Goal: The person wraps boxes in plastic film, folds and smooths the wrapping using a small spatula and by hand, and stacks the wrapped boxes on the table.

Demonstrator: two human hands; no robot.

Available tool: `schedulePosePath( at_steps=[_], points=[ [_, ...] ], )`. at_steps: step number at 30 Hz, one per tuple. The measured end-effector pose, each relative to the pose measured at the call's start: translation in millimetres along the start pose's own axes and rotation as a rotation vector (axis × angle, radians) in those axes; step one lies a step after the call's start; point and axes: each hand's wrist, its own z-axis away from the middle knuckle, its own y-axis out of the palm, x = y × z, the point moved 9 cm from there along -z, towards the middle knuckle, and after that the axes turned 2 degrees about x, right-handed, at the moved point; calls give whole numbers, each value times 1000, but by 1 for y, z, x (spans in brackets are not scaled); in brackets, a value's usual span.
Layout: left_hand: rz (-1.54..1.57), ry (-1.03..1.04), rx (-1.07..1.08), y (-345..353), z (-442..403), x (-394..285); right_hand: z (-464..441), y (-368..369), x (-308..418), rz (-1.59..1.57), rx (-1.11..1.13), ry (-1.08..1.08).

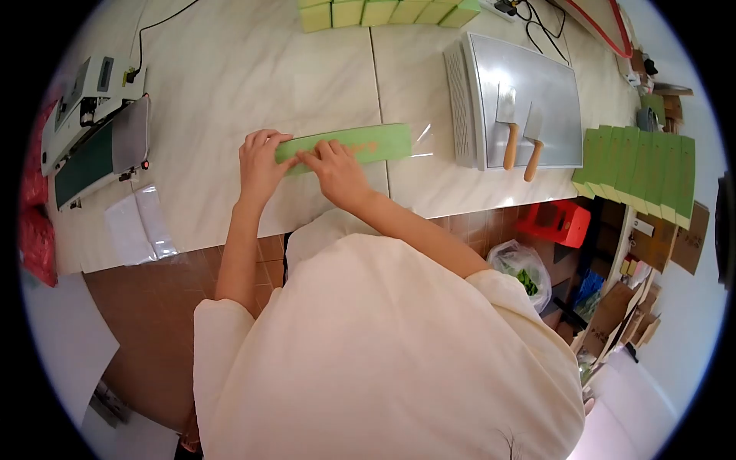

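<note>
A long, narrow green box (pixel 391 143) with faint gold markings lies slantwise on the table in front of me. Clear plastic film (pixel 422 140) sticks out past its right end, apparently a sleeve around it. My left hand (pixel 262 157) grips the box's left end, fingers over the far edge and thumb at the near side. Curled onto the top face close by is my right hand (pixel 337 172), its fingertips bent against the box near my left thumb. Whether those fingertips also pinch the film is too small to tell.
A metal-topped unit (pixel 529 69) at right carries a cleaver (pixel 507 115) and another wooden-handled blade (pixel 534 138). Green boxes (pixel 636 169) stand beyond it; more green boxes (pixel 383 11) sit at the back. At left are a machine (pixel 103 146) and clear bags (pixel 138 226). A red stool (pixel 556 222) is below.
</note>
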Motion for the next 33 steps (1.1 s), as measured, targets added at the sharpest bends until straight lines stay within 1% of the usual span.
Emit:
schedulePosePath(
  at_steps=[3,4,5,6,8,9,11,13,15,16,17,18,19,20,21,22,24,25,27,33],
  points=[
    [-66,-18,-9,-1,-4,-1,-2,3,-5,4,33,47],
    [-58,5,-1,2,-5,-5,-3,6,-6,-50,30,49],
    [-76,-24,-3,3,-5,-2,-3,7,-8,-105,26,48],
    [-95,-54,-5,2,-6,2,-4,6,-10,-93,18,65],
    [-87,-37,1,4,-7,0,-5,13,-15,-147,120,123],
    [-94,-66,8,3,-7,1,-2,10,-19,-141,108,135],
    [-101,-85,18,4,-10,-2,10,-24,-41,-285,-255,233],
    [-110,-121,16,2,-9,0,36,-66,-71,-153,-480,296],
    [-92,-102,3,3,-7,2,69,-87,-121,10,-628,518],
    [-69,-81,-14,2,-7,2,87,-85,-150,-48,-612,656],
    [-78,-86,-15,3,-6,5,102,-75,-183,-174,-596,774],
    [-64,-90,-15,5,-6,6,107,-87,-188,-184,-595,770],
    [-50,-94,-16,4,-7,6,110,-70,-204,-597,-406,943],
    [-58,-99,-21,3,-7,6,113,-42,-202,-1006,-187,1086],
    [-74,-77,-33,1,-7,1,111,-44,-197,-1013,-213,1015],
    [-91,-60,-46,-1,-6,-2,111,-40,-197,-1022,-200,1005],
    [-83,-72,-51,1,-5,0,111,-39,-199,-973,-270,993],
    [-62,-67,-51,1,-5,0,109,-34,-197,-990,-249,980],
    [-59,-88,-61,0,-4,0,111,-41,-203,-993,-384,977],
    [-22,-127,-42,3,-3,4,113,-38,-209,-946,-326,1003]
  ],
)
